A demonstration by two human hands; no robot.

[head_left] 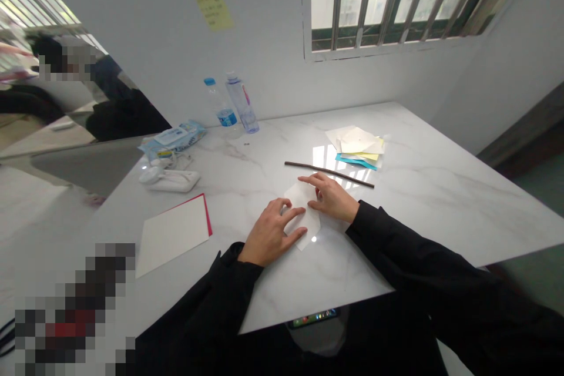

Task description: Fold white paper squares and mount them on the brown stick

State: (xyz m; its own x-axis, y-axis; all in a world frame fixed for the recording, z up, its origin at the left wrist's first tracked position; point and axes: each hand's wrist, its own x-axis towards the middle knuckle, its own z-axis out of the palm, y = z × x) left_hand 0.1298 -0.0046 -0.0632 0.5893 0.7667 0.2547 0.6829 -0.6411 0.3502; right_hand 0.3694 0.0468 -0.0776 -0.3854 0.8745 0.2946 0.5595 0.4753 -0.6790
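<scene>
A small white sheet of folded paper [311, 224] lies on the marble-patterned table between my two hands. My left hand [274, 231] rests on its left side with the fingers apart, thumb and index finger touching the paper. On the upper right, my right hand [331, 195] has its index finger stretched over the paper's top edge and its thumb apart, near the right edge. Both hands press the paper rather than grip it. Just beyond my right hand lies a thin dark brown stick [306, 165]. Farther back sits a pile of paper pieces [356, 141] in white, yellow and blue.
At left lie white and red sheets [174, 234], a white device [174, 180] with a cable, and a wipes pack [178, 136]. Two plastic bottles [242, 107] stand against the wall. A phone [314, 318] is below the table's front edge. Another person [117, 91] sits far left.
</scene>
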